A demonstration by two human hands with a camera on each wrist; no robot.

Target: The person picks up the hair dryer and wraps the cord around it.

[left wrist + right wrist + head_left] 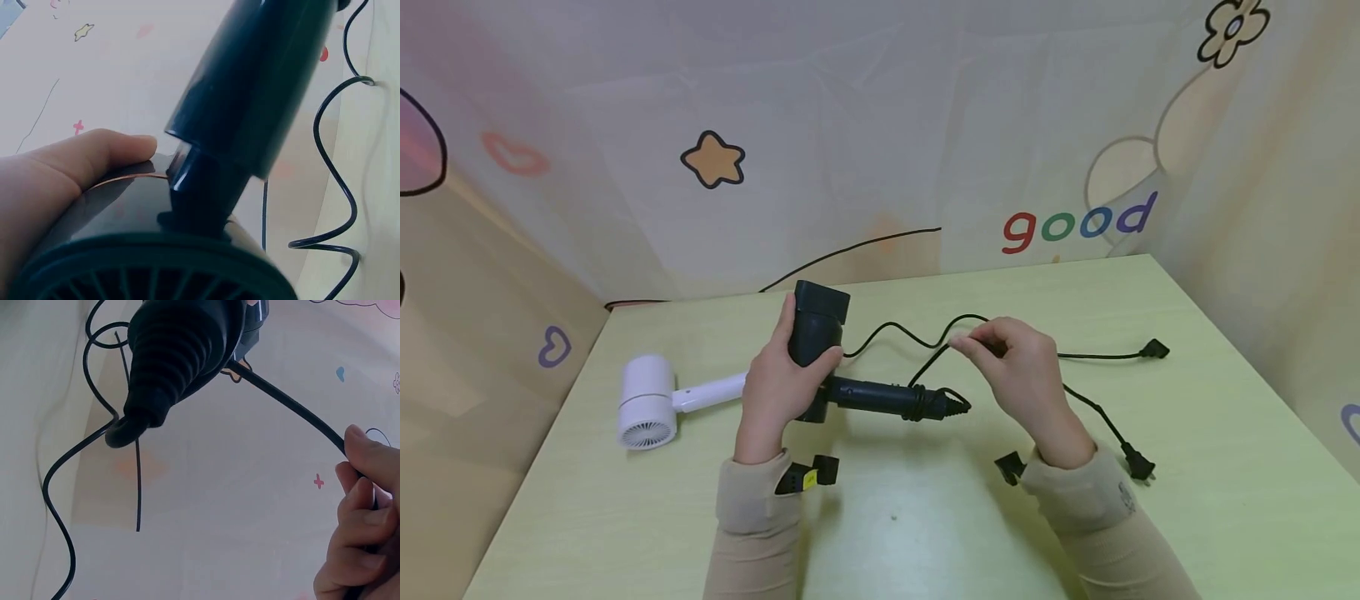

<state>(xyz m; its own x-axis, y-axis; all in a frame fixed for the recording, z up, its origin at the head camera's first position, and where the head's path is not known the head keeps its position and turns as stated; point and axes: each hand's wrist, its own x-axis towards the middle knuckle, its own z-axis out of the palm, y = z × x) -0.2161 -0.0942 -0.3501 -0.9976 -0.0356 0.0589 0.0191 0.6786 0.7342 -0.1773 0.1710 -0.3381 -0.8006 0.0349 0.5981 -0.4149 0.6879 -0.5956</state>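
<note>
My left hand grips the body of a black hair dryer, its handle pointing right. Some turns of black cord are wrapped round the handle near its end. In my right hand the dryer's cord is pinched and runs taut from the handle. The right wrist view shows the fingers curled round that cord. The left wrist view shows the dryer's round grille and the thumb on its body.
A white hair dryer lies on the table at left, its handle partly behind my left hand. A second black cord winds across the table. Two black plugs, one farther back and one nearer, lie at right. A printed curtain stands behind.
</note>
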